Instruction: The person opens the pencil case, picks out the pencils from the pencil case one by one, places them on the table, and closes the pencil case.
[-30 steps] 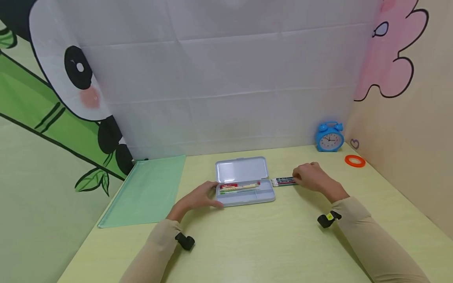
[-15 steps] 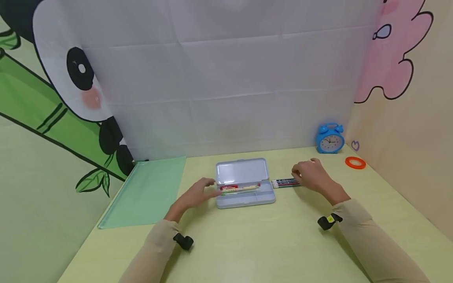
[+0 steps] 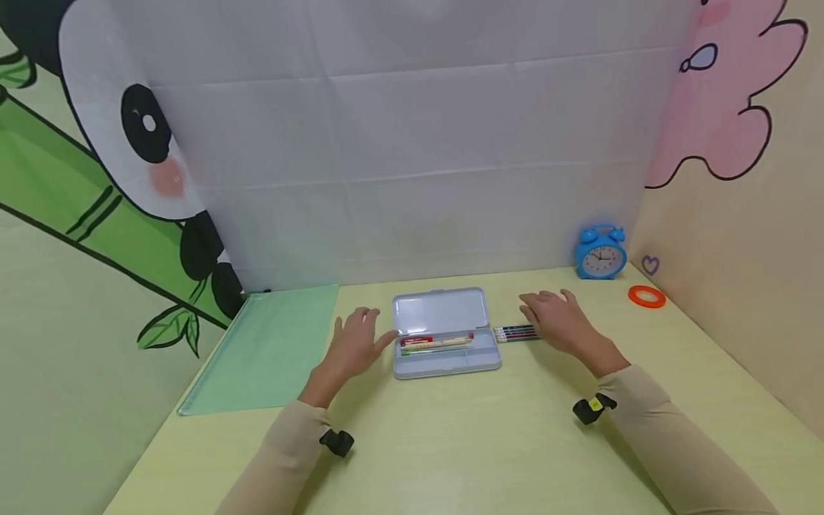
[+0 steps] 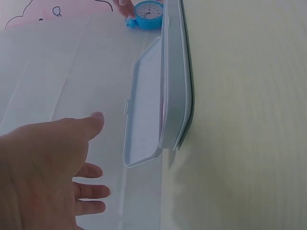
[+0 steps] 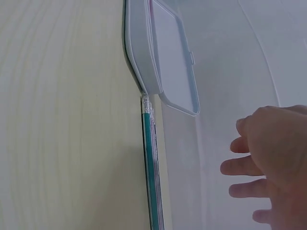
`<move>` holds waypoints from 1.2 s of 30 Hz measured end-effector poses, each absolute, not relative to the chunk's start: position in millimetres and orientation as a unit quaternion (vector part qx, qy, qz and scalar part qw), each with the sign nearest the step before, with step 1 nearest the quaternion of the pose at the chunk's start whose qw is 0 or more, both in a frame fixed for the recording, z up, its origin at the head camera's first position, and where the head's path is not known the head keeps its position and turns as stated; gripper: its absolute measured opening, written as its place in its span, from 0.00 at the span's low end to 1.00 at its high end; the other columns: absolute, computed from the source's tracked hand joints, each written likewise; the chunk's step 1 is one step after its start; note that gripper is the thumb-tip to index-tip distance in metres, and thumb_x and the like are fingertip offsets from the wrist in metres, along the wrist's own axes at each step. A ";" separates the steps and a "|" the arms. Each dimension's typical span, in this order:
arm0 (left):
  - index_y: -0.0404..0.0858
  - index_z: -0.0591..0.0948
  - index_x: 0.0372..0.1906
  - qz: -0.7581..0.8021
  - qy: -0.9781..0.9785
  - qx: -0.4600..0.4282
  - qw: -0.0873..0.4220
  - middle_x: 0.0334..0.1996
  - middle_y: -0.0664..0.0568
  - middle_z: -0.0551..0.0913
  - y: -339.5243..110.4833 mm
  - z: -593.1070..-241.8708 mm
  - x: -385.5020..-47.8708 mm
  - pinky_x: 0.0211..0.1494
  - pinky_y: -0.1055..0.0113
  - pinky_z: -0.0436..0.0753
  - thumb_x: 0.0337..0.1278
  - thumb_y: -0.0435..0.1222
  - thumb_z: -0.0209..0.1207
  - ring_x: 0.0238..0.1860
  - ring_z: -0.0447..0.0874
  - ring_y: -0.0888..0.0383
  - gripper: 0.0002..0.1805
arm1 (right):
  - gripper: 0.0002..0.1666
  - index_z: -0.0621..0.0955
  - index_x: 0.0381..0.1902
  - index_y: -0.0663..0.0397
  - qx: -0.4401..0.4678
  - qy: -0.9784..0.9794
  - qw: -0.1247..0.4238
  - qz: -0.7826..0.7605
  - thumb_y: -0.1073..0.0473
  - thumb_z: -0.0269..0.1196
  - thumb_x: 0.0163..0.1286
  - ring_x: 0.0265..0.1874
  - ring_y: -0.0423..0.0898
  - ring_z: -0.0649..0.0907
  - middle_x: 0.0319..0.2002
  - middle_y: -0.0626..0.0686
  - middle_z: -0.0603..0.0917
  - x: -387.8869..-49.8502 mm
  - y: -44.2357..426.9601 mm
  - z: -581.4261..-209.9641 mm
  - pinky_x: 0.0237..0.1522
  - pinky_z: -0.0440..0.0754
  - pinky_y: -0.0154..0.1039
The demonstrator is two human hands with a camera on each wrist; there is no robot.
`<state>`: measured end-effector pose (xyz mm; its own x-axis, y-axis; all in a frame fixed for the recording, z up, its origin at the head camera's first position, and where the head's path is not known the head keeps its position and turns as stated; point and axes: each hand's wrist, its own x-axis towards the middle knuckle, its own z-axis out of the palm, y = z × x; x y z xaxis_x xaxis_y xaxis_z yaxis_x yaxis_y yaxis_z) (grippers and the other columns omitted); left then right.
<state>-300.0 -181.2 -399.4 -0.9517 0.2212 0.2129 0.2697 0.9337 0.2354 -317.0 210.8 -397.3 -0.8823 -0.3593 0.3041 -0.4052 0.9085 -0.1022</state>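
An opened pale blue-grey pencil case (image 3: 479, 355) lies mid-table, its lid (image 3: 440, 312) tilted back. Several pens (image 3: 436, 345), red, cream and green, lie in its rear compartment. My left hand (image 3: 352, 348) hovers just left of the case with fingers spread, holding nothing; the left wrist view shows a gap between the thumb and the case. Several pencils (image 3: 515, 332) lie side by side right of the case, teal and dark in the right wrist view. Over their far end hovers my right hand (image 3: 561, 322), fingers extended and apart from the pencils (image 5: 152, 167).
A green translucent mat (image 3: 270, 350) covers the table's left part. At the back right stands a blue alarm clock (image 3: 601, 253), with an orange-red ring (image 3: 646, 296) before it. A white cloth (image 3: 412, 143) hangs behind the table (image 3: 450, 443).
My left hand has let go of the case's left edge and spread its fingers. My right hand has left the pencils and straightened its fingers. Case and pencils look unmoved.
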 end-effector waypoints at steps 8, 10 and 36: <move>0.31 0.61 0.74 -0.131 -0.981 -0.129 0.067 0.71 0.34 0.64 -178.7 -398.9 -298.5 0.72 0.31 0.46 0.70 0.58 0.54 0.73 0.57 0.39 0.43 | 0.31 0.73 0.68 0.62 0.199 -0.969 0.129 0.072 0.45 0.49 0.80 0.68 0.67 0.67 0.67 0.64 0.73 -319.0 206.3 -403.4 0.68 0.47 0.74; 0.30 0.59 0.75 -0.151 -0.979 -0.130 0.051 0.71 0.34 0.64 -178.7 -404.2 -302.4 0.73 0.32 0.46 0.68 0.59 0.55 0.73 0.58 0.39 0.46 | 0.31 0.73 0.68 0.62 0.202 -0.968 0.126 0.072 0.45 0.50 0.79 0.68 0.67 0.67 0.66 0.64 0.74 -319.7 204.4 -407.0 0.68 0.47 0.74; 0.30 0.45 0.78 -0.464 -0.876 -0.126 -0.043 0.67 0.31 0.69 -174.0 -435.3 -351.6 0.67 0.46 0.71 0.64 0.31 0.64 0.65 0.72 0.38 0.49 | 0.40 0.59 0.75 0.66 0.224 -0.956 0.036 0.188 0.54 0.62 0.74 0.65 0.64 0.73 0.66 0.64 0.75 -351.1 155.4 -422.5 0.67 0.51 0.73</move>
